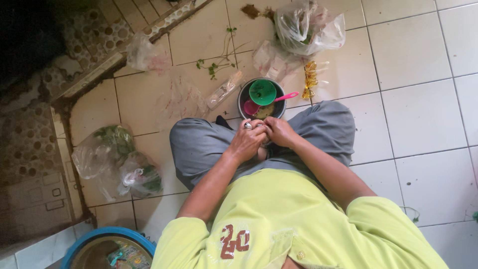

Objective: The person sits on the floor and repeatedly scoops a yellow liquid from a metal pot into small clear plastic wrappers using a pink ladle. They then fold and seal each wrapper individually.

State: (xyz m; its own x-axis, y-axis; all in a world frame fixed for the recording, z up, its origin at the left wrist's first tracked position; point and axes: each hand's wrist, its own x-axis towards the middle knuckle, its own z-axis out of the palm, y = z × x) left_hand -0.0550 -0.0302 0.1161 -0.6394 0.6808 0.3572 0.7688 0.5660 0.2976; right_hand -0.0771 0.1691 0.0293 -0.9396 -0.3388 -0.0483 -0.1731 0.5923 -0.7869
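We are sitting cross-legged on the white tiled floor [423,99], looking down over our yellow-green shirt [294,224] and grey trousers [199,147]; our left hand [247,142] is curling closed, a ring showing on one finger, and our right hand [280,132] is pressing against it, fingers bent inward, the two hands touching just above our knees; whatever small thing they are pinching between them is hidden by the fingers, so we cannot tell what it is; just beyond our hands a dark round bowl [244,94] is standing on the tiles, holding a green cup [262,91], a pink spoon [279,98] whose handle is sticking out over the rim to the right, and some yellowish scraps [265,110]; a small clear packet [224,89] is lying just left of the bowl, and a twisted yellow wrapper [310,78] is lying just right of it; farther away a clear plastic bag of greens [307,25] is resting beside a crumpled empty bag [271,60], with a loose leafy sprig [215,66] trailing across the tiles to their left; on our left side two more bags of greens [117,159] are lying together, and a blue-rimmed basin [99,234] is showing at the lower edge
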